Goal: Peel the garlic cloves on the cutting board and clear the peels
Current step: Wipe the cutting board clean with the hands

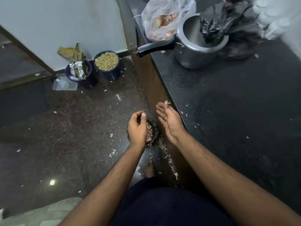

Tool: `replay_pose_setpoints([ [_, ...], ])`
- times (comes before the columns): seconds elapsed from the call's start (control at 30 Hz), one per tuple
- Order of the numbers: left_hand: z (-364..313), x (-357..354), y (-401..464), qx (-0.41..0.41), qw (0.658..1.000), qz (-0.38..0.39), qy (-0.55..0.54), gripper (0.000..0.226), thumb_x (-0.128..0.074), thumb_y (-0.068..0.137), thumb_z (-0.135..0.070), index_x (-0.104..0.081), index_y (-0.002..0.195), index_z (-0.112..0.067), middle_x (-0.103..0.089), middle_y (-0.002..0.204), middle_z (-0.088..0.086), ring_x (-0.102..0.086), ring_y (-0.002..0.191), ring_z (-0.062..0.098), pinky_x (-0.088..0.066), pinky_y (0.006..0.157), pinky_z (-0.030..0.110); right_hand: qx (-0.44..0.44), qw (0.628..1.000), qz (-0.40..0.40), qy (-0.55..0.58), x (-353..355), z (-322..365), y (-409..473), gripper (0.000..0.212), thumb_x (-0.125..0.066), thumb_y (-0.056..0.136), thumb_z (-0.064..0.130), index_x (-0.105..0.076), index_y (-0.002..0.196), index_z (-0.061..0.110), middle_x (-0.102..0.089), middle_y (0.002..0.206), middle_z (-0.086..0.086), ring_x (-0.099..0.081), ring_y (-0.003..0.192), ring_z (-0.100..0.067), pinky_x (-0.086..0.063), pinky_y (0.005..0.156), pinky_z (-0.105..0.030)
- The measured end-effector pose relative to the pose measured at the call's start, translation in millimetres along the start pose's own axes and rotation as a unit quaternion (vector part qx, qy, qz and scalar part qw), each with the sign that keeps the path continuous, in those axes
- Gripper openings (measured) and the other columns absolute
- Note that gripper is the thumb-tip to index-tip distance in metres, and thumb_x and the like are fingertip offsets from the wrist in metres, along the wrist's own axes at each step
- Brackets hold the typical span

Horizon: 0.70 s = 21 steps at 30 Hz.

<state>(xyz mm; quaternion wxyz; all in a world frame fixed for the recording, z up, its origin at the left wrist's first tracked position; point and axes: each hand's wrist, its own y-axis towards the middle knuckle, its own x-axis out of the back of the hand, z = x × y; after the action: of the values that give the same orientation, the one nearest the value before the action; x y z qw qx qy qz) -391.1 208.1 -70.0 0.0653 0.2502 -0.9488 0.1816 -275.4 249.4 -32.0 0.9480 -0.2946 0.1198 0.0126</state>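
My left hand [137, 128] hovers over a small dark bin [155, 128] on the floor that holds pale and purplish garlic peels [149, 132]. Its fingers are curled with thumb and fingertips close together; whether a peel sits between them is unclear. My right hand [169, 119] is beside it, palm turned inward, fingers straight and holding nothing, right at the edge of the dark countertop [228, 103]. Bits of peel are scattered on the counter and on the floor below the bin. No cutting board or cloves are visible.
A metal pressure cooker [197, 44] with a black handle stands at the back of the counter, a plastic bag [162, 18] and black bag [231, 22] behind it. Two blue buckets [110, 66] stand on the floor by the wall. My foot [149, 168] is below the bin.
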Motion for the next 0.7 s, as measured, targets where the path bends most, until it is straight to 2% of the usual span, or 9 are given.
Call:
replay_pose_setpoints([
  [0.13, -25, -14, -28, -0.073, 0.995, 0.066, 0.019, 0.015, -0.06, 0.103, -0.022, -0.069, 0.115, -0.019, -0.073, 0.108, -0.01, -0.067, 0.105, 0.004, -0.054, 0.098, 0.032, 0.065, 0.997, -0.032, 0.003, 24, 16, -28, 0.035, -0.048, 0.108, 0.028, -0.06, 0.137, 0.013, -0.066, 0.136, 0.0, -0.061, 0.127, -0.012, -0.045, 0.111, -0.036],
  [0.27, -46, -35, -58, -0.152, 0.977, 0.147, 0.038, 0.013, -0.059, 0.103, -0.017, -0.068, 0.113, -0.019, -0.072, 0.108, -0.01, -0.066, 0.104, 0.001, -0.049, 0.092, 0.019, 0.104, 0.991, -0.077, 0.042, 54, 30, -59, 0.032, -0.047, 0.108, 0.026, -0.062, 0.132, 0.012, -0.069, 0.131, -0.001, -0.065, 0.12, -0.009, -0.048, 0.108, -0.033],
  [0.43, -58, -75, -91, -0.232, 0.943, 0.227, 0.068, 0.014, -0.057, 0.105, -0.021, -0.068, 0.114, -0.02, -0.072, 0.109, -0.007, -0.066, 0.105, 0.006, -0.054, 0.093, 0.031, 0.151, 0.973, -0.164, 0.061, 108, 28, -104, 0.031, -0.049, 0.108, 0.023, -0.063, 0.132, 0.01, -0.069, 0.131, -0.003, -0.065, 0.122, -0.015, -0.05, 0.108, -0.034],
  [0.7, -39, -121, -187, -0.277, 0.9, 0.32, 0.104, 0.019, -0.061, 0.103, -0.019, -0.066, 0.121, -0.016, -0.07, 0.114, -0.006, -0.066, 0.104, 0.004, -0.055, 0.093, 0.034, 0.159, 0.94, -0.282, 0.108, 198, -18, -191, 0.025, -0.05, 0.108, 0.02, -0.065, 0.127, 0.017, -0.071, 0.126, 0.003, -0.068, 0.115, -0.009, -0.052, 0.103, -0.032],
])
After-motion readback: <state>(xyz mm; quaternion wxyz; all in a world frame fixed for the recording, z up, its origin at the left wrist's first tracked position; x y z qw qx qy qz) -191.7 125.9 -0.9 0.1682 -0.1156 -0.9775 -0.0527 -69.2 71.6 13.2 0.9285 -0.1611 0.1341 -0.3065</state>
